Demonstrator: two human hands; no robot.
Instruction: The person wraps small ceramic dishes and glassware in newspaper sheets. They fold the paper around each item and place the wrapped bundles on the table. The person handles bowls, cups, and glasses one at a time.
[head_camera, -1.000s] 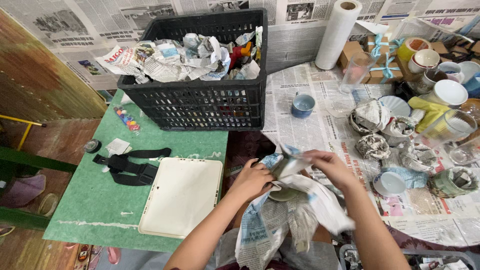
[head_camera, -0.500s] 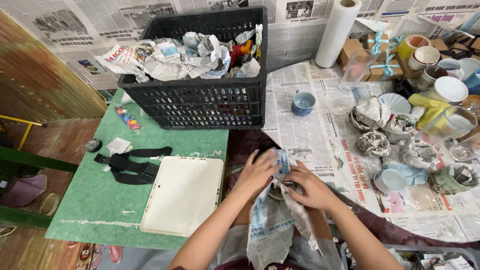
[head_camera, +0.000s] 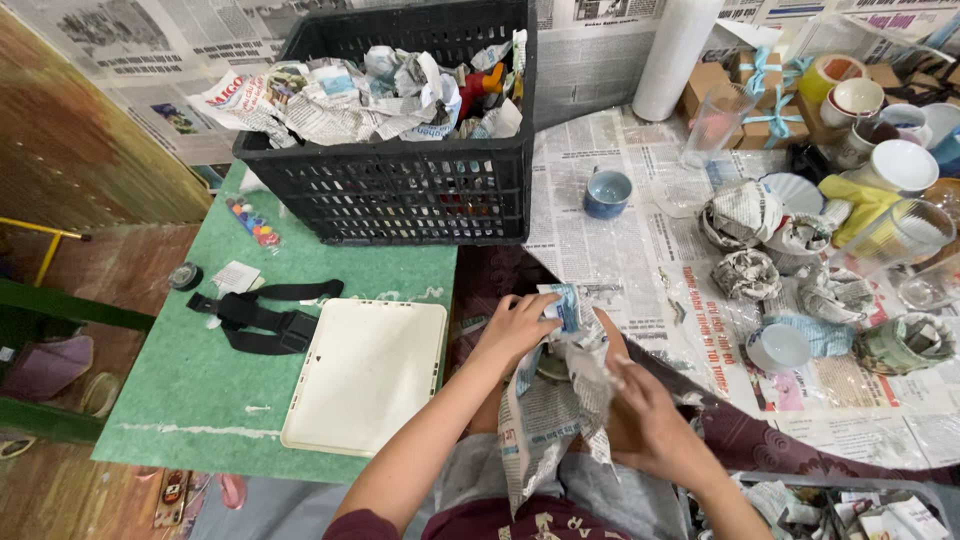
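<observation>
Both hands are gripping the newspaper bundle (head_camera: 560, 390), left hand (head_camera: 520, 325) at 11 o'clock, right hand (head_camera: 650, 425) at 4, fingers closed on it.

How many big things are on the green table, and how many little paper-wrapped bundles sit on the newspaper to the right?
Black plastic crate: 1
White rectangular tray: 1
Black strap with buckle: 1
Newspaper-wrapped bundles: about 5
Total: about 8

Head camera looking steeply down.
It is facing the green table (head_camera: 200, 370) and newspaper-covered surface (head_camera: 640, 260) from close above, near the person's lap.
</observation>
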